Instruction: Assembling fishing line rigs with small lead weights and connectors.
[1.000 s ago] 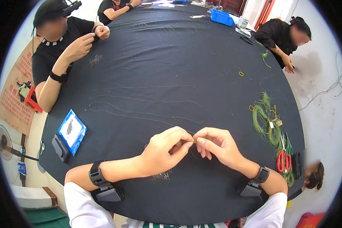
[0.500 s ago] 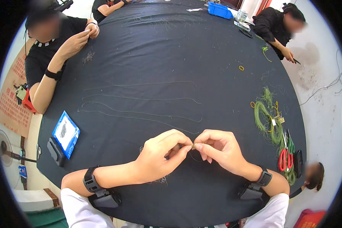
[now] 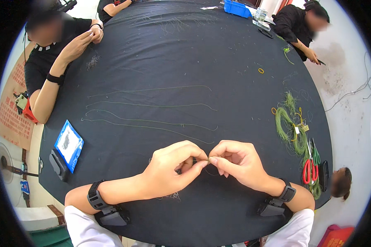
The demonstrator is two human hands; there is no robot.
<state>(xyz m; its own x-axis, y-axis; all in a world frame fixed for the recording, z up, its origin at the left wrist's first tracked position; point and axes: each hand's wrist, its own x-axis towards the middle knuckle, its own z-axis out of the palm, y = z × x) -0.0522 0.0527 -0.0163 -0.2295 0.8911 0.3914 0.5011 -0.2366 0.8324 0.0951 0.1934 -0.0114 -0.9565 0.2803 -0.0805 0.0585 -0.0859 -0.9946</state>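
Observation:
My left hand [image 3: 173, 169] and my right hand [image 3: 240, 164] meet above the dark cloth, thumb and forefinger of each pinched together. Between the fingertips runs a short bit of thin line [image 3: 210, 170], which bows into a small loop just below; the exact spot being gripped is covered by the fingers. Ahead of the hands, several long thin green lines [image 3: 152, 106] lie side by side across the cloth. Partly under my left hand is a small heap of fine pieces [image 3: 175, 196], too small to make out.
Bundles of green line [image 3: 281, 125], red-handled scissors [image 3: 310, 171] and a black case [image 3: 324, 176] lie at the right. At the left are a blue-and-white packet [image 3: 69, 146] and a dark case [image 3: 59, 165]. Co-workers sit around the table [image 3: 235, 99]; a blue bin [image 3: 237, 9] stands far off.
Both hands keep their pinch, with the fingertips shifted very slightly. The whole view has drifted a little. The co-worker at the left has lowered their hands slightly.

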